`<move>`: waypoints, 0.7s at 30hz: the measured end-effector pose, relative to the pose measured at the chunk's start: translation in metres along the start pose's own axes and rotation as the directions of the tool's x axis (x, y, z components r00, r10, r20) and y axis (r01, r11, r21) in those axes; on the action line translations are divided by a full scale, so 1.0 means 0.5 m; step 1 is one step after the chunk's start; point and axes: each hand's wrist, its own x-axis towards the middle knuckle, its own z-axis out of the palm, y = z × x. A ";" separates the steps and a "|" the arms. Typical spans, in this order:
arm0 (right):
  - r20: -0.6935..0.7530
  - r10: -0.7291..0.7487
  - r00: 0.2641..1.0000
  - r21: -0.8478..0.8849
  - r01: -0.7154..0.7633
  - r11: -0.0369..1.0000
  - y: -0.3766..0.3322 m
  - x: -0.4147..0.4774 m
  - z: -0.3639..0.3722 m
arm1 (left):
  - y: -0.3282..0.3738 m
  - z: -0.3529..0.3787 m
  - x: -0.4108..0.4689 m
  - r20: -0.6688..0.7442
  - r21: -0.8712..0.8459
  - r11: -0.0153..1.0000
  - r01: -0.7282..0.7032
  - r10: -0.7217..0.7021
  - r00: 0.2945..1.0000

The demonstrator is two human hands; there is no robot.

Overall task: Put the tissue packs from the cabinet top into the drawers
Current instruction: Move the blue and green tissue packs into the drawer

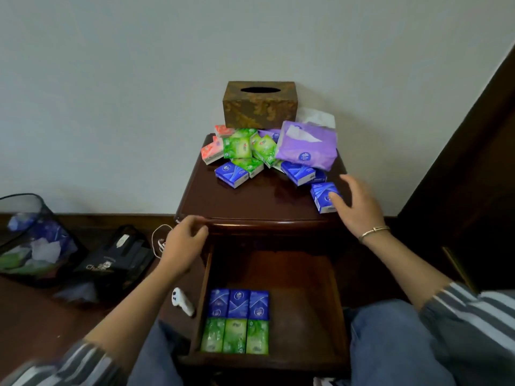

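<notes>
On the cabinet top, right hand spread – seemingly touching – blue pack; left hand loosely curled – empty.

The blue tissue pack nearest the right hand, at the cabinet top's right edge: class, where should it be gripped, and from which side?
Grip the blue tissue pack across its two long sides, coming from above and the right, where the right hand already touches it. It lies flat, apart from the pile.

Dark wooden cabinet top: tissue packs heaped, brown tissue box behind.
</notes>
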 end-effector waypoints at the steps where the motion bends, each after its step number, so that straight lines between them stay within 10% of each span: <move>1: 0.017 0.021 1.000 -0.037 -0.021 0.999 0.006 0.010 0.019 | 0.022 0.007 0.012 -0.046 -0.009 1.000 -0.027 0.027 0.999; 10: -0.129 -0.019 0.991 -0.303 -0.021 0.953 0.044 0.003 0.121 | 0.120 0.060 0.179 -0.215 0.273 0.932 -0.237 0.300 0.929; 21: -0.229 -0.058 0.972 -0.300 -0.014 0.954 0.051 0.004 0.141 | 0.172 0.105 0.417 0.159 0.637 0.639 -0.430 0.437 0.885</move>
